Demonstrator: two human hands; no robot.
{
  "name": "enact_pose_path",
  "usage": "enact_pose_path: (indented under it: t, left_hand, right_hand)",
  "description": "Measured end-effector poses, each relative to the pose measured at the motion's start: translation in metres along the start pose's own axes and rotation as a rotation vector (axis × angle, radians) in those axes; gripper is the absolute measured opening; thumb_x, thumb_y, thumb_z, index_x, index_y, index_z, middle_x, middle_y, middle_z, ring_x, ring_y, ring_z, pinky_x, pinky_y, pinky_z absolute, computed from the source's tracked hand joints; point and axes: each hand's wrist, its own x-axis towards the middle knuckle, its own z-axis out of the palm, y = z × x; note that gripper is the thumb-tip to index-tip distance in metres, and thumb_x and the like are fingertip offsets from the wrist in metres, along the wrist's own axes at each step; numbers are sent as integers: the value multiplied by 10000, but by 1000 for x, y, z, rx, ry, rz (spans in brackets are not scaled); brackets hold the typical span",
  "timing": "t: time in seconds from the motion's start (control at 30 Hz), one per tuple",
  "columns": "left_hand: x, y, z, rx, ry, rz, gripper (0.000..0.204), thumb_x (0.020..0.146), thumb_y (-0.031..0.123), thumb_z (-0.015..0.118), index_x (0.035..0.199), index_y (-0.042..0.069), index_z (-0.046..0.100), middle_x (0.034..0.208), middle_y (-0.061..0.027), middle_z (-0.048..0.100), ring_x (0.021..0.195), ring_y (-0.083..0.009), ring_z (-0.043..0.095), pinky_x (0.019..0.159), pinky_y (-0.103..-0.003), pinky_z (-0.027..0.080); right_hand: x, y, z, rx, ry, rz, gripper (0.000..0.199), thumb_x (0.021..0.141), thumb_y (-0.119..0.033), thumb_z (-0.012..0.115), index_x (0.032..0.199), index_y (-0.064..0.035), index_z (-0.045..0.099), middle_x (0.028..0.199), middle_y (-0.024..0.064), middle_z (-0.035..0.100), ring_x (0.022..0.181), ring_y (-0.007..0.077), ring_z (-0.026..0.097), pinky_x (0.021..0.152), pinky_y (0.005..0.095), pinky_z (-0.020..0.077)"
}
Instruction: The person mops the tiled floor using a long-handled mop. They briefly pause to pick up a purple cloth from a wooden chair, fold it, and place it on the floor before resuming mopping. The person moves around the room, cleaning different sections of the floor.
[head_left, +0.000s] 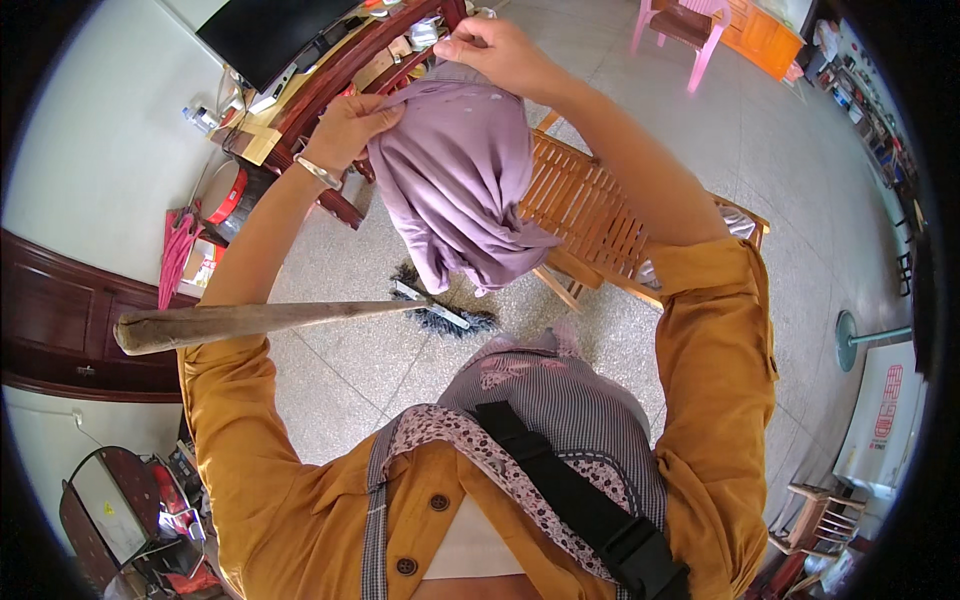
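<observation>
A mauve cloth garment (455, 170) hangs in loose folds between my raised hands, in front of me. My left hand (345, 130), with a bracelet at the wrist, pinches its upper left edge. Higher up and further right, my right hand (495, 55) grips the top edge with closed fingers. The garment's lower end dangles above the floor, overlapping a slatted wooden chair (580, 190) in the view. A mop's wooden handle (240, 325) rises past my left forearm, and its dark shaggy head (440, 305) rests on the floor below the cloth.
A wooden desk (300, 100) with a black monitor (270, 35) stands at the far left. Below it are a red-and-dark bin (232, 195) and a pink umbrella (178, 250). A pink chair (690, 35) stands at the back right. A green stand base (847, 340) is at the right.
</observation>
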Motion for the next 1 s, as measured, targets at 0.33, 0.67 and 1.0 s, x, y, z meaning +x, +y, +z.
enact_pose_path:
  t: [0.33,0.67,1.0]
  left_hand:
    - [8,19,-1,-13,191,205,189,793,131,584,903,-16,634,755,-10,610,631,-54,507,569,-191,404]
    - [10,5,-5,887,-83,473,324,711,175,670,956,-23,595,868,-108,622,814,-236,578,744,-310,440]
    - [23,-20,-14,889,238,392,235,724,91,583,949,25,575,879,-175,559,830,-342,539,740,-366,429]
  right_hand:
    - [-66,46,-14,140,-445,244,475,684,-326,704,1026,-22,577,869,20,594,790,102,530,729,253,410]
    - [-73,21,-101,-182,-190,115,349,693,-233,670,954,-38,547,848,73,582,776,188,550,665,312,441]
    - [-112,96,-115,-32,355,267,264,743,-109,577,992,-31,534,832,56,574,742,155,530,655,300,429]
